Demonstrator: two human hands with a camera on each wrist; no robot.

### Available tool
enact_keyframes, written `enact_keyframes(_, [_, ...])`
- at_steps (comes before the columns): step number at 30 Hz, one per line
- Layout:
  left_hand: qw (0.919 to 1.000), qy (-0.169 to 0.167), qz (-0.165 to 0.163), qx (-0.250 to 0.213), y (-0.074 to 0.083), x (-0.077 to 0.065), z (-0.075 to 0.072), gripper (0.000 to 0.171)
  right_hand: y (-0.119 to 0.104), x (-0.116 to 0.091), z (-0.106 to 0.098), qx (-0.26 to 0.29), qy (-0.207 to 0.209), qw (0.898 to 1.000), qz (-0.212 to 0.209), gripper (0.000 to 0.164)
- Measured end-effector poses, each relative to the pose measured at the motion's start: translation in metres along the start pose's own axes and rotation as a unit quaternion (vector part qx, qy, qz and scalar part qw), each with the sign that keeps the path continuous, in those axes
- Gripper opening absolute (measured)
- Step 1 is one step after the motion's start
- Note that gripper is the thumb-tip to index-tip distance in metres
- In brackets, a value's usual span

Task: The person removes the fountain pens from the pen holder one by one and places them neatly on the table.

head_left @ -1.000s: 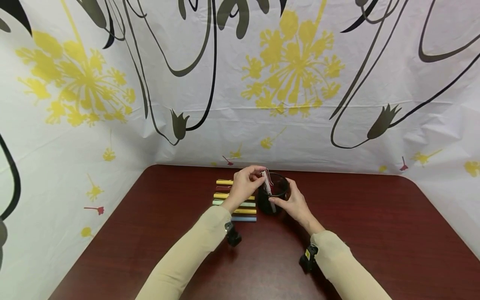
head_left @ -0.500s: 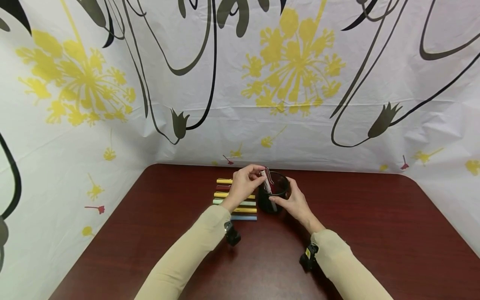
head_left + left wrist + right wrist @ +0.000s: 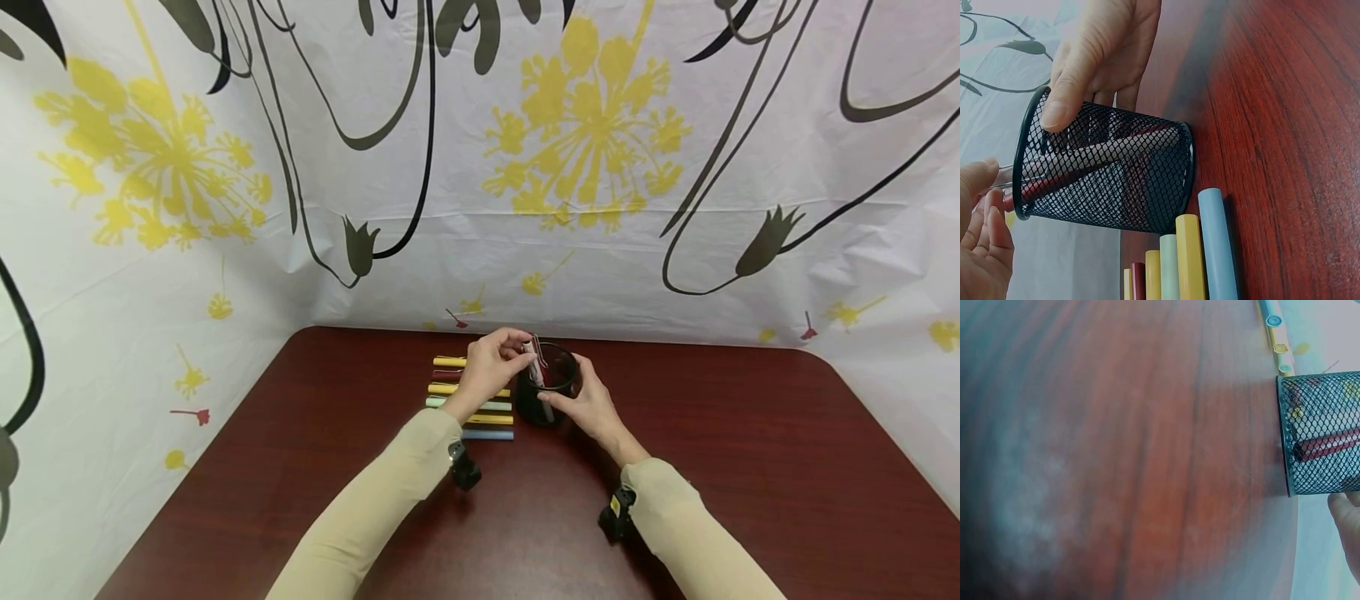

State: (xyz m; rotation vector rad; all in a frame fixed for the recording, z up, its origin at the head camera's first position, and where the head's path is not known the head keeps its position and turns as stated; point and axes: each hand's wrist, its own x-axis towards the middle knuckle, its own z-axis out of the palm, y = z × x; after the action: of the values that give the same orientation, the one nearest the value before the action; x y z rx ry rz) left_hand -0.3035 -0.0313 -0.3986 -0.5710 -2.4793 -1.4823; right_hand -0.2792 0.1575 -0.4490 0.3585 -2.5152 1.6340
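Left fingers (image 3: 999,231) pinch a white pen (image 3: 536,372) in the mesh cup (image 3: 1085,203), which might tip if right fingers (image 3: 587,377) clamping it loosened.

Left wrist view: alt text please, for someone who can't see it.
The right hand holds a black mesh cup with pens inside, while the left hand holds one at the rim. Six more pens lie in a row beside the cup on the table.

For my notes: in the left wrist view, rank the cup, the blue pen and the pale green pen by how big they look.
1. Cup
2. Blue pen
3. Pale green pen
Both pens leave the frame; blue looks nearer, so true sizes are unsure.
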Motion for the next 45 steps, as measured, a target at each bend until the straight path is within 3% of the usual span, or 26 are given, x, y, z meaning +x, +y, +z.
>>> enact_keyframes(11, [0.9997, 0.012, 0.017, -0.009, 0.011, 0.000, -0.008, 0.025, -0.001, 0.000, 0.000, -0.007, -0.003, 1.000, 0.003, 0.077])
enact_keyframes(18, [0.9966, 0.069, 0.030, -0.034, 0.020, 0.000, -0.022, 0.026, 0.001, 0.000, 0.000, -0.006, -0.001, 1.000, 0.008, 0.078])
enact_keyframes(22, [0.9906, 0.103, 0.032, -0.084, 0.020, -0.002, -0.032, 0.029, 0.001, -0.001, 0.000, -0.004, 0.001, 1.000, 0.009, 0.078])
enact_keyframes(27, [0.9773, 0.134, -0.005, -0.164, 0.017, -0.008, -0.046, 0.033, 0.000, -0.001, 0.000, -0.001, 0.000, 1.000, 0.008, 0.078])
enact_keyframes(33, [0.9483, 0.174, -0.077, -0.254, 0.013, -0.021, -0.062, 0.033, -0.002, -0.001, -0.002, -0.001, -0.008, 1.000, 0.007, 0.077])
enact_keyframes(40, [0.9264, 0.196, -0.153, -0.283, -0.003, -0.046, -0.076, 0.025, -0.027, -0.007, -0.005, 0.018, -0.015, 1.000, 0.017, 0.074])
enact_keyframes(45, [0.9170, 0.192, -0.193, -0.292, -0.016, -0.067, -0.080, 0.021, -0.017, -0.004, -0.004, 0.019, -0.019, 0.999, 0.017, 0.075])
